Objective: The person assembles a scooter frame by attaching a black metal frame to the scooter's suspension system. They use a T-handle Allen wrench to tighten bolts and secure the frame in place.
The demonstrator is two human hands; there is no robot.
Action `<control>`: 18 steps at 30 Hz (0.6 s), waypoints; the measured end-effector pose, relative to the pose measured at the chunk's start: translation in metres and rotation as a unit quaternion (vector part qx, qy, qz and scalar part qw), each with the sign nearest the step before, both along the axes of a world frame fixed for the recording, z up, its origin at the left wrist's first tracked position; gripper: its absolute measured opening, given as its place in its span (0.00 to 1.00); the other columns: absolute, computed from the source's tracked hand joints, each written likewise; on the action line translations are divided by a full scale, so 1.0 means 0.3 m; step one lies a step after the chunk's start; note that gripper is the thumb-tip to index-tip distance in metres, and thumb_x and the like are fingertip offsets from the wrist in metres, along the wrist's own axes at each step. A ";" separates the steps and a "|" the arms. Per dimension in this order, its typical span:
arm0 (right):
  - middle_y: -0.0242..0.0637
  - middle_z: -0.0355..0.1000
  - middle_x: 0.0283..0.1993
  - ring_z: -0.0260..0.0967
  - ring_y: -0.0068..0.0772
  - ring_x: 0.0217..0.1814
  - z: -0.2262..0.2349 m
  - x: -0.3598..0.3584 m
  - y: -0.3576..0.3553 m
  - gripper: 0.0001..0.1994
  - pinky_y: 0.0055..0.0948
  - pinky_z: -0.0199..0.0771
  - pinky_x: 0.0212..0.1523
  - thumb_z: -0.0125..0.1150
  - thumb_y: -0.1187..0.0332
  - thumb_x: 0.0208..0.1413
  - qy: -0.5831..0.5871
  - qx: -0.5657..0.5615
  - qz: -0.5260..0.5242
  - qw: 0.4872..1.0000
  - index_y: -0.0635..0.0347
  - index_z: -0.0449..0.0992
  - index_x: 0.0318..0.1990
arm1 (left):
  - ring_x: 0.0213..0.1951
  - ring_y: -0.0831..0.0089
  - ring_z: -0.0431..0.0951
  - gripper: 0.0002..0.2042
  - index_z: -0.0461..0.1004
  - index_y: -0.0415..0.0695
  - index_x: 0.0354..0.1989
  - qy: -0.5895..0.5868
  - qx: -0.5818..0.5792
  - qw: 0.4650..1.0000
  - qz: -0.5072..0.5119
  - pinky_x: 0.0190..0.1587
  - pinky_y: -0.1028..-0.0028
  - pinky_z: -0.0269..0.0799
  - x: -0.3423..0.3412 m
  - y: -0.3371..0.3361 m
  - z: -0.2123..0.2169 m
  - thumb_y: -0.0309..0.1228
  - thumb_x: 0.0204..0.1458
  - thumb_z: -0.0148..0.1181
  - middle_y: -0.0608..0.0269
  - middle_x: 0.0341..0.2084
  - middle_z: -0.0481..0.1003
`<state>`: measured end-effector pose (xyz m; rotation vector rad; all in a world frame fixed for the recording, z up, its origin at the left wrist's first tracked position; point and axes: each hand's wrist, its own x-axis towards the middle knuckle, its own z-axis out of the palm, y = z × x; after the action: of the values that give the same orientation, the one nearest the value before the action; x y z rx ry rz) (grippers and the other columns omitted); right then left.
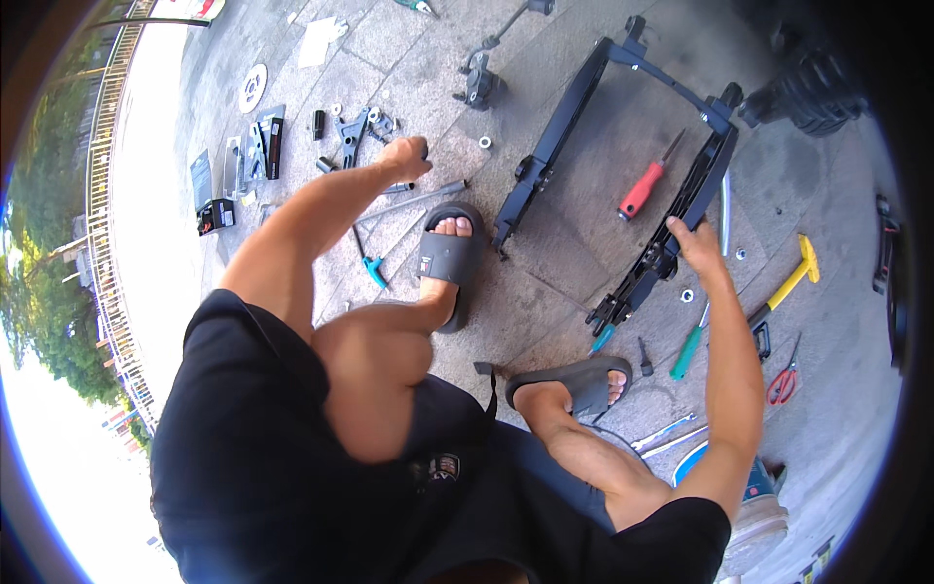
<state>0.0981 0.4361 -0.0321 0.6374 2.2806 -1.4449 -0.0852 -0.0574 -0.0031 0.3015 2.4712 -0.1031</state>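
A black metal frame point(553, 131), shaped like a long U with jointed ends, lies on the paving in front of me. My right hand point(697, 245) is closed around its right rail, thumb on the top side. Between the two rails rests a red-handled screwdriver point(642, 190), its shaft pointing away. Further left, my left hand point(405, 159) hovers over the scattered parts, fingers curled in. Something small and dark shows at its fingertips, too little to name. Just beyond it lie a black bracket point(351, 134) and several small fittings.
My sandalled feet stand near the frame; the left sandal point(453, 255) is beside metal rods. A blue-handled tool point(374, 273), yellow-handled tool point(786, 280), green-handled screwdriver point(687, 352) and red pliers point(782, 384) lie about. A shock-like black part point(812, 97) sits at the far right.
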 end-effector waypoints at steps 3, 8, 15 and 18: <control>0.54 0.72 0.52 0.68 0.52 0.58 0.018 0.012 -0.022 0.30 0.40 0.66 0.57 0.62 0.50 0.53 -0.004 0.085 0.006 0.996 0.67 0.69 0.54 | 0.46 0.52 0.78 0.27 0.72 0.43 0.48 -0.018 -0.106 0.994 -0.026 0.47 0.58 0.74 0.008 0.004 -0.055 0.49 0.44 0.64 0.46 0.41 0.77; 0.56 0.72 0.52 0.68 0.53 0.58 0.082 0.018 -0.020 0.31 0.39 0.65 0.58 0.63 0.49 0.52 -0.022 0.103 0.052 0.993 0.69 0.69 0.53 | 0.45 0.44 0.76 0.29 0.65 0.44 0.52 0.105 0.227 0.967 0.057 0.47 0.55 0.72 0.052 0.175 -0.161 0.47 0.46 0.65 0.39 0.42 0.74; 0.61 0.71 0.52 0.68 0.57 0.58 0.088 0.018 -0.022 0.36 0.41 0.66 0.58 0.65 0.47 0.49 -0.008 0.136 0.045 0.990 0.73 0.67 0.53 | 0.38 0.47 0.78 0.14 0.73 0.44 0.42 0.215 0.199 0.948 0.126 0.40 0.56 0.73 0.076 0.325 -0.183 0.38 0.51 0.60 0.44 0.31 0.77; 0.59 0.71 0.52 0.69 0.54 0.57 0.067 0.057 -0.055 0.38 0.40 0.66 0.58 0.68 0.51 0.48 0.051 0.125 -0.010 0.991 0.74 0.62 0.57 | 0.35 0.51 0.79 0.14 0.73 0.43 0.42 0.188 0.243 0.942 0.137 0.39 0.59 0.73 0.073 0.296 -0.068 0.38 0.51 0.60 0.47 0.29 0.78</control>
<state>0.1152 0.4195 -0.0120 0.6726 2.5675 -1.2366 -0.0633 0.0314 -0.0234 0.1454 2.8655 0.6319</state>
